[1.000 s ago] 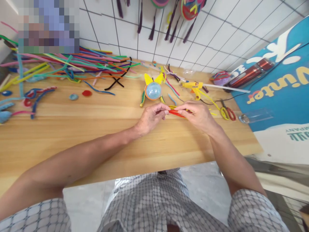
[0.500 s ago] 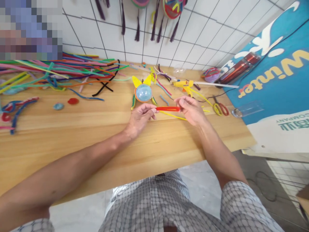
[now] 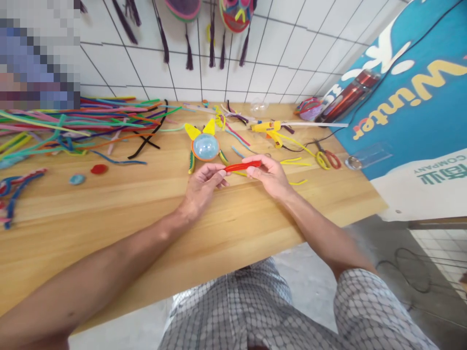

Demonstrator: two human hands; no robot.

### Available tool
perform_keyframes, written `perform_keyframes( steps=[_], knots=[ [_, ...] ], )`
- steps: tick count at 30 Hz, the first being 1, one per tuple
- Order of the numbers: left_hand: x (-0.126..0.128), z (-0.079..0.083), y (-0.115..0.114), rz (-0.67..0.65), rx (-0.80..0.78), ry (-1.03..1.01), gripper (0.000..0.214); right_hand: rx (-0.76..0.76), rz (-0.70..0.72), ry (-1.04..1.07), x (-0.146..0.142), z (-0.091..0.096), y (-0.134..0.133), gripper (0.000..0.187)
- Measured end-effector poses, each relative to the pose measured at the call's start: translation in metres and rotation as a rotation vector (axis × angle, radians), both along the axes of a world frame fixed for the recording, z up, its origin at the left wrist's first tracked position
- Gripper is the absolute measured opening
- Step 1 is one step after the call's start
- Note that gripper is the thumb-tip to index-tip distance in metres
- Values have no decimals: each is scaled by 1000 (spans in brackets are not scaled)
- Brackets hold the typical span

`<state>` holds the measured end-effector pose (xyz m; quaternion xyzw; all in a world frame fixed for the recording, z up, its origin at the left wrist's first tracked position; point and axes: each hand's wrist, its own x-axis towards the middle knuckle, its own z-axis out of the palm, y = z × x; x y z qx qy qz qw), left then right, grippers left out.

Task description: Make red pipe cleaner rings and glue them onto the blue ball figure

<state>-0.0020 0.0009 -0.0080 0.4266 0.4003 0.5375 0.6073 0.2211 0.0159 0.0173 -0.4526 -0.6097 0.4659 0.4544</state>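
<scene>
A short red pipe cleaner (image 3: pixel 241 166) is stretched between my two hands above the wooden table (image 3: pixel 109 204). My left hand (image 3: pixel 203 183) pinches its left end with fingers closed. Its right end is pinched in my right hand (image 3: pixel 268 172), fingers curled. Just beyond the hands sits a craft figure (image 3: pixel 204 145), a clear blue ball with an orange ring and yellow ears. Yellow pipe cleaner pieces (image 3: pixel 297 163) lie beside my right hand.
A heap of coloured pipe cleaners (image 3: pixel 80 121) covers the table's back left. A yellow glue gun (image 3: pixel 266 128) and scissors (image 3: pixel 326 158) lie at the back right. Red (image 3: pixel 98 169) and blue (image 3: pixel 77 179) coils sit left. Tassel ornaments hang on the tiled wall (image 3: pixel 204 63).
The hands drew the red pipe cleaner out straight, then came closer together. The view has shifted, so the table items sit lower and further left in the picture.
</scene>
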Motion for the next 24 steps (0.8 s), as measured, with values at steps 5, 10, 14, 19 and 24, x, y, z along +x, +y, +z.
perform_keyframes(
  steps=[5,10,14,19,24],
  knots=[
    [1,2,-3,-97,31,46,39,-51,66,24,2,5,0,40],
    [1,1,-5,-206,-3,90,43,-85,102,88,0,6,1,44],
    [2,0,-6,-235,4,95,45,-99,70,116,-1,4,1,43],
    [3,3,-8,-332,44,99,44,-77,53,134,-2,1,0,37],
    [1,6,-8,-390,53,116,45,-57,6,133,-2,-1,0,35]
  ],
)
